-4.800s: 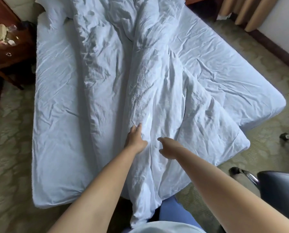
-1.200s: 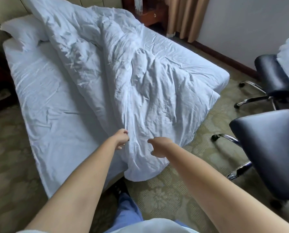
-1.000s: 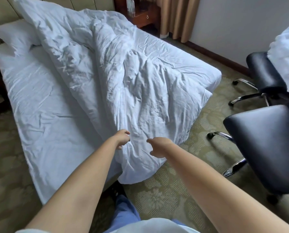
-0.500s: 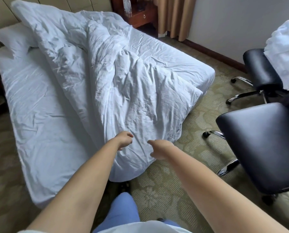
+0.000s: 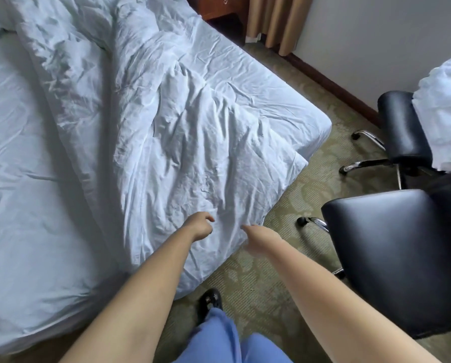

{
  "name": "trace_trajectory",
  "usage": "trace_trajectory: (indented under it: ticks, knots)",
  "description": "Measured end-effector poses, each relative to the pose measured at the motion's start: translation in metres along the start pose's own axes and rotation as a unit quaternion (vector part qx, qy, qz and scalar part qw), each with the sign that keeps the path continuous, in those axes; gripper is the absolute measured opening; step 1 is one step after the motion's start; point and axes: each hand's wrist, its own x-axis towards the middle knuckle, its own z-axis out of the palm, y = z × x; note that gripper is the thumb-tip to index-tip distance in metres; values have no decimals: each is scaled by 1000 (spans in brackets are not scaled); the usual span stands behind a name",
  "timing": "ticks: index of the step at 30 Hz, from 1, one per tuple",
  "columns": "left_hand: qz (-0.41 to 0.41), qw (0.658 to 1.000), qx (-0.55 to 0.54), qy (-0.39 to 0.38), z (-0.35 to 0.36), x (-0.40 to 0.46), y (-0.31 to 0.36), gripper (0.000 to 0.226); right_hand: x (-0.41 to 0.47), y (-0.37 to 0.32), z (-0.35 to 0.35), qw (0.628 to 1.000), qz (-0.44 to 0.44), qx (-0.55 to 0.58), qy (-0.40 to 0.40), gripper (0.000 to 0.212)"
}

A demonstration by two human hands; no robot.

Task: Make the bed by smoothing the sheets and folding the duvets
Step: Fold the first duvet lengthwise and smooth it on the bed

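Note:
A crumpled white duvet [image 5: 182, 132] lies in a long diagonal band across the bed, its foot end hanging over the mattress's near corner. The white fitted sheet [image 5: 22, 205] shows wrinkled to its left, and again on the right side of the bed. My left hand [image 5: 199, 227] has its fingers curled into the duvet near the lower edge. A little to the right, my right hand [image 5: 257, 238] grips the duvet's edge, its fingertips hidden under the fabric.
A black office chair [image 5: 402, 258] stands close on my right. A second chair [image 5: 402, 132] behind it carries a pile of white bedding [image 5: 444, 113]. Beige curtains [image 5: 276, 19] and a wooden nightstand [image 5: 214, 6] are at the far side. Patterned carpet [image 5: 297, 179] surrounds the bed.
Both hands have stayed on the duvet's foot end while I stepped right around the bed corner. That end has spread flatter and wider toward the right.

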Motion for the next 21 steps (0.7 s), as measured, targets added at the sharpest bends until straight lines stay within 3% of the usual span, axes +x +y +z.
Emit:
trace_trajectory:
  ticks: [8,15,21]
  knots:
    - [-12,1000,-3,-25,61,34,43,41,29,76,-14,994,42,93,-29,54]
    - [-52,994,37,85,120,68,65,41,80,153,-8,980,47,183,-68,58]
    - [-40,989,52,133,181,113,77,49,135,196,-13,930,88,356,-36,50]
